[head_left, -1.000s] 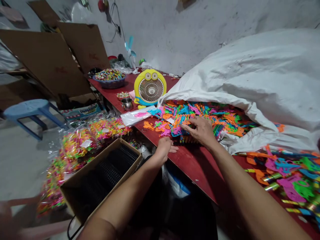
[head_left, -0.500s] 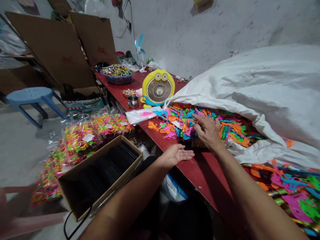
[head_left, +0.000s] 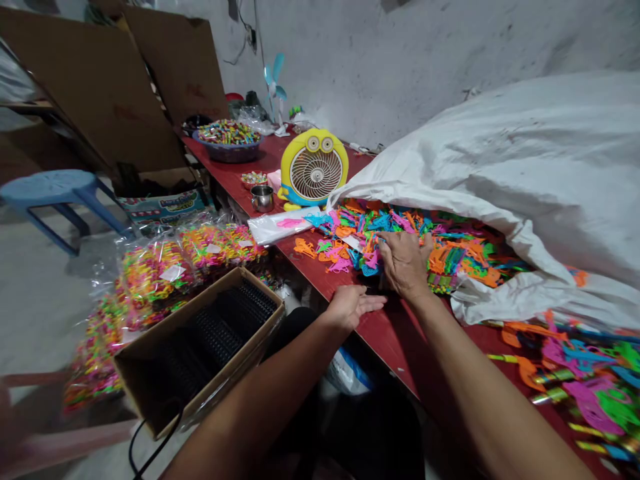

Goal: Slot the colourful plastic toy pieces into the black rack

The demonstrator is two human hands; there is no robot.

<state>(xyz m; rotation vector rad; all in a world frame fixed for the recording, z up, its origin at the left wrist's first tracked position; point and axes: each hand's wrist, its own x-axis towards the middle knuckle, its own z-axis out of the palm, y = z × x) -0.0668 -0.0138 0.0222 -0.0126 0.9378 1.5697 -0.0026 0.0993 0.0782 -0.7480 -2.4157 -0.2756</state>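
A heap of small flat plastic toys [head_left: 345, 250] in orange, pink, blue and green lies on the red table, spilling from a large white sack [head_left: 480, 160]. My right hand [head_left: 406, 263] is over the heap, back upward, with its fingers bent down against the toys. The fingertips are hidden, so whether anything is gripped does not show. My left hand [head_left: 350, 308] is at the table's front edge, below and left of the right one. It is open, palm turned up and fingers stretched out, with nothing in it.
A yellow fan [head_left: 315, 170], a metal cup [head_left: 263, 199] and clear plastic bags [head_left: 280, 225] stand or lie left of the heap. Below is a cardboard box [head_left: 200, 347] of black pieces beside filled bags [head_left: 155, 273]. More toys [head_left: 590, 380] lie at right.
My right hand has moved down and left onto the heap, its fingers now bent instead of spread. My left hand stays open in nearly the same place. The view has shifted slightly.
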